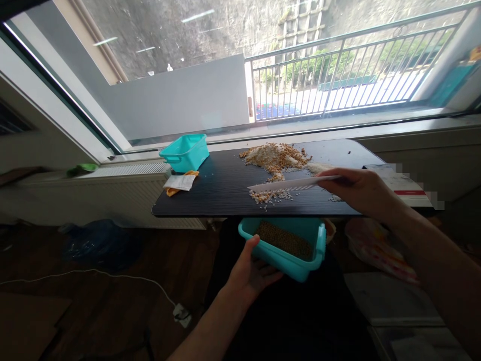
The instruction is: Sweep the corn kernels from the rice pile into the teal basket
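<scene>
My left hand (pixel 250 268) grips the left end of a turquoise tub (pixel 300 268) holding brown grains, just below the front edge of the black table (pixel 221 185). My right hand (pixel 361 188) is closed on a long white strip (pixel 289 184), lying flat over the table. A small heap of white and brown grains (pixel 271 197) lies under the strip near the edge. A bigger mixed pile (pixel 276 156) lies farther back.
A second turquoise tub (pixel 185 152) stands at the table's back left, next to a white and orange packet (pixel 180 182). A paper sheet (pixel 400 184) lies at the right end. A radiator, window and balcony railing are behind. A cable crosses the floor.
</scene>
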The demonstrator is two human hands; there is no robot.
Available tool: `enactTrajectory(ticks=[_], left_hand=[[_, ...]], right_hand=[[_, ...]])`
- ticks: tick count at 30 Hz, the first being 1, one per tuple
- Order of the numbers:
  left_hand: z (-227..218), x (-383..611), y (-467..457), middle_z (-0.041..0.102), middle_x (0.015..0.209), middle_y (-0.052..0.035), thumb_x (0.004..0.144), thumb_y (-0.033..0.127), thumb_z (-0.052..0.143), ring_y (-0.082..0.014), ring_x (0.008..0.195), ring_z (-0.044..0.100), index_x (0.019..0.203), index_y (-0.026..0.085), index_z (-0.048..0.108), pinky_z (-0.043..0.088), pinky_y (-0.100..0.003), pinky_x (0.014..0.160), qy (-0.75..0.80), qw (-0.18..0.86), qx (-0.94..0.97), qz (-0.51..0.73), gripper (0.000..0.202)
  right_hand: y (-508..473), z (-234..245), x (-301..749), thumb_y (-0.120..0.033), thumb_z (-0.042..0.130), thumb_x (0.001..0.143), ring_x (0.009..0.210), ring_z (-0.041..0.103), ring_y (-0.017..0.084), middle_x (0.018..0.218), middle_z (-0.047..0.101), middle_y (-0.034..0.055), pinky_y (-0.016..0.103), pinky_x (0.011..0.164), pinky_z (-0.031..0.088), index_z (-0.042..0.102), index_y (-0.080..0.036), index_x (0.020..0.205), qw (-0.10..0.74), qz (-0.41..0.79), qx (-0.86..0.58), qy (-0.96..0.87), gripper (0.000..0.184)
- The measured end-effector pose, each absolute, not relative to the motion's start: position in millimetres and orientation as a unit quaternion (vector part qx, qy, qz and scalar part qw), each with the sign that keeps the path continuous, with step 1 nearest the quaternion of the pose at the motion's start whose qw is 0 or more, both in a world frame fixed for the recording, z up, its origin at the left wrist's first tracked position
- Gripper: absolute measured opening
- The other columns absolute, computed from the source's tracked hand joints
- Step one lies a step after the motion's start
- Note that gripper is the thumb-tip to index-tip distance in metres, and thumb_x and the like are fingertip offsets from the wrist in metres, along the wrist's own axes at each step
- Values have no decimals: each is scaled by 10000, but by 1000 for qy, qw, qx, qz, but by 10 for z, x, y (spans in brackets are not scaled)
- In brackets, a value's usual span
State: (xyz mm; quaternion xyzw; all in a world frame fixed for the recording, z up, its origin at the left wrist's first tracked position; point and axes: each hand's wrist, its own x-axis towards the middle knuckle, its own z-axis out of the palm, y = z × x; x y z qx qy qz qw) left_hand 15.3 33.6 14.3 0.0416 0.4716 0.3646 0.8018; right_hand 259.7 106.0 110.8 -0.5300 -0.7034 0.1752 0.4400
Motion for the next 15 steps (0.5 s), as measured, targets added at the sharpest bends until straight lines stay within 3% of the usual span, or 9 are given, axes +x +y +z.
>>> enactTrajectory(ticks=[6,15], left_hand=[[118,134,330,580,1167,-188,858,516,536,-335,1057,610,1298,91,486,530,-465,889,469,805,39,362,614],[134,141,334,586,1144,-183,857,512,541,-335,1043,612,1290,97,500,551,-456,850,473,801,36,364,601]], right_hand=[[1150,1037,2550,-612,645,673,512,423,88,605,602,5,251,488,359,711,-137,790,447,172,-548,-686,493],[937,1107,2639,-615,671,654,626,554,136,746,700,52,268,570,442,732,-160,830,430,197,-546,-692,491]])
